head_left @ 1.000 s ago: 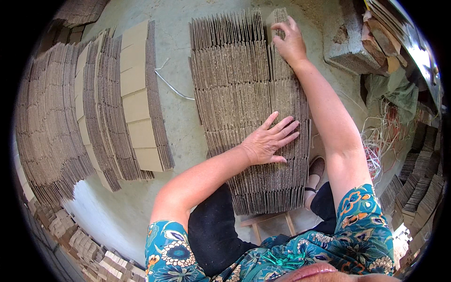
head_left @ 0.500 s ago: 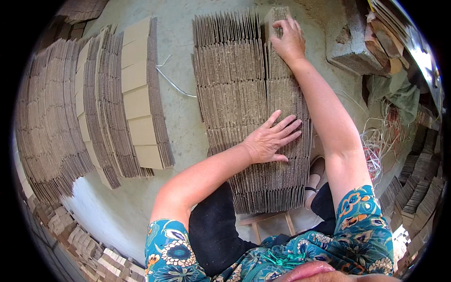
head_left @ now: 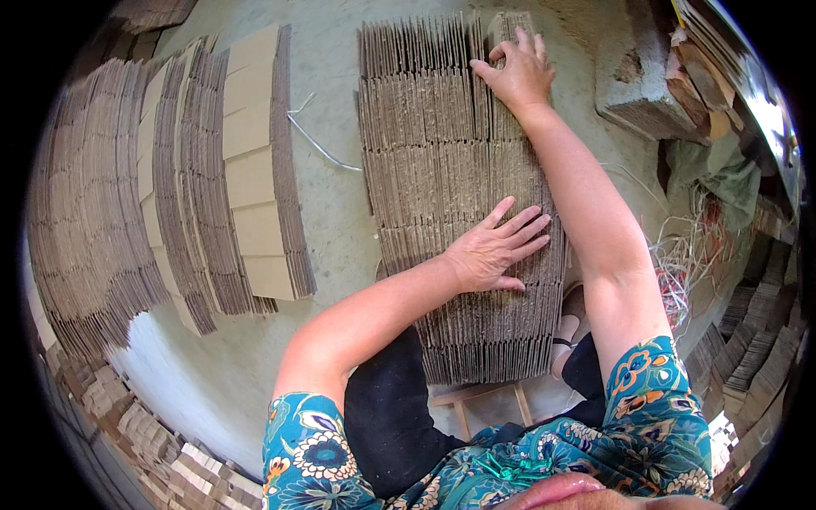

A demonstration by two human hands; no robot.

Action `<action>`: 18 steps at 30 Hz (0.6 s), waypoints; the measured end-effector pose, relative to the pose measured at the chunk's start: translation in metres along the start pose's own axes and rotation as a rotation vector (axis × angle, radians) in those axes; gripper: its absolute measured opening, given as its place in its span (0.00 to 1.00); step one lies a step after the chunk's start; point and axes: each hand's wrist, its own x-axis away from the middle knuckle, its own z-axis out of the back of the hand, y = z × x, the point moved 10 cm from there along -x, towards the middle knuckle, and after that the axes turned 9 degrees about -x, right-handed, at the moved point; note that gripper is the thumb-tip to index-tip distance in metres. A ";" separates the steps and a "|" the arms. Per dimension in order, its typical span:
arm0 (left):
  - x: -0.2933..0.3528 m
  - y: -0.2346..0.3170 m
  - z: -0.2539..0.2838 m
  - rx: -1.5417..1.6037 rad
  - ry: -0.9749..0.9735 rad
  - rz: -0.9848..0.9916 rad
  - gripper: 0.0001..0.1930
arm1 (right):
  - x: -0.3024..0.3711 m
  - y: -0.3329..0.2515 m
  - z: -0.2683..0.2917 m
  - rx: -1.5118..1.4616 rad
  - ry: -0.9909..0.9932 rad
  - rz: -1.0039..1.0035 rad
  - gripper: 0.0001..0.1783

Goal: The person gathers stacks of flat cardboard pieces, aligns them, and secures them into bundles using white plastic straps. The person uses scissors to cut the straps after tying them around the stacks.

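Observation:
A long row of brown corrugated cardboard dividers (head_left: 425, 161), packed on edge, stretches away from me in the middle of the view. My left hand (head_left: 495, 248) rests flat across the nearer half of it, fingers spread. At the far right end is my right hand (head_left: 517, 75), its thumb reaching left onto the upright edges. Its index finger bends toward the thumb and the other fingers extend over the end of the right-hand batch. A narrow dark gap at the far end parts this batch from the wider left one.
More cardboard stacks (head_left: 93, 204) stand on the left, one with tan flat faces (head_left: 255, 178). A white strap (head_left: 319, 149) lies on the floor between. To the right are a concrete block (head_left: 637, 93) and tangled straps (head_left: 680, 263). Wooden legs (head_left: 463, 416) show beneath the row.
My right thumb has moved left from the end of the right-hand batch onto the sheets beside the gap. The gap looks narrower. My left hand stays flat on the row.

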 end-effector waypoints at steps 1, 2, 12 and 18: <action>0.001 0.000 0.000 0.000 0.001 0.002 0.43 | 0.000 -0.001 -0.001 -0.005 -0.006 -0.017 0.15; -0.001 0.000 0.000 0.002 0.004 -0.002 0.43 | -0.003 0.001 0.000 -0.002 0.027 0.027 0.14; -0.001 0.000 -0.003 0.011 0.004 -0.001 0.43 | 0.001 -0.016 -0.008 0.121 0.013 0.098 0.18; -0.001 0.000 -0.004 -0.015 0.002 -0.001 0.44 | 0.002 -0.021 -0.008 0.151 0.002 0.086 0.20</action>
